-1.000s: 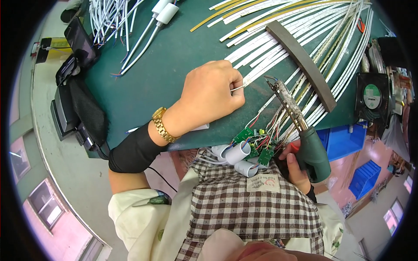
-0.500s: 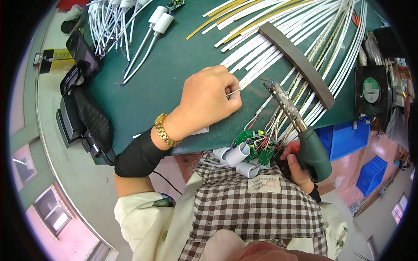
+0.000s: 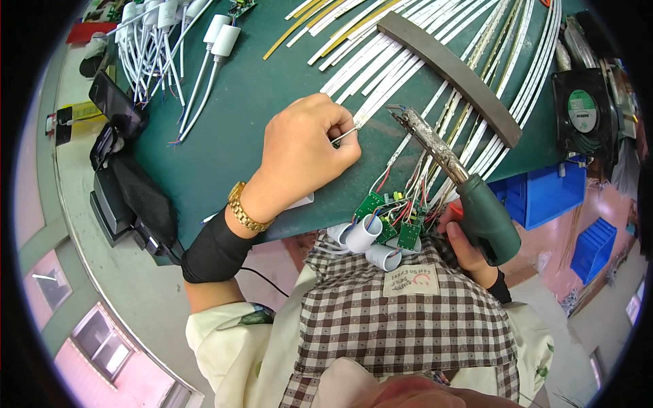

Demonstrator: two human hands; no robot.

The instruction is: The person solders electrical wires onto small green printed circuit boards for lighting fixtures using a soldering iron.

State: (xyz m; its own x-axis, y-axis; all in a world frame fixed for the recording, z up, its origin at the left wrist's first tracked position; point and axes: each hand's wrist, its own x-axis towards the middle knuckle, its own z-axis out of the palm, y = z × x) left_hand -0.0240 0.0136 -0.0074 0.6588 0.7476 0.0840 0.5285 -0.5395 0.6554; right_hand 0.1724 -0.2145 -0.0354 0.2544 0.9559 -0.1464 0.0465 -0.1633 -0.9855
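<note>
My left hand (image 3: 306, 139), with a gold watch (image 3: 243, 207) on the wrist, is closed in a pinch on a thin wire (image 3: 344, 134). The wire reaches the near end of a white LED strip (image 3: 381, 100). Lower right, my right hand (image 3: 469, 253) grips a soldering gun (image 3: 491, 221) with a green handle and red trigger; most fingers are behind it. Its dark tip is beside that strip's end, seemingly apart from it. Below the barrel, small green circuit boards (image 3: 371, 204) with coloured wires hang among white cylindrical housings (image 3: 364, 233) at the table edge.
A dark curved bar (image 3: 452, 78) lies across many LED strips on the green table (image 3: 231, 146). White corded housings (image 3: 166, 15) are bunched at the far left. A black fan (image 3: 583, 112) stands at the right edge, near a blue bin (image 3: 554, 194). Black devices (image 3: 129, 190) line the left edge.
The whole view has shifted slightly, so the tabletop things appear a little further left and up. Both hands keep their grips, and the soldering gun's tip stays near the strip's end.
</note>
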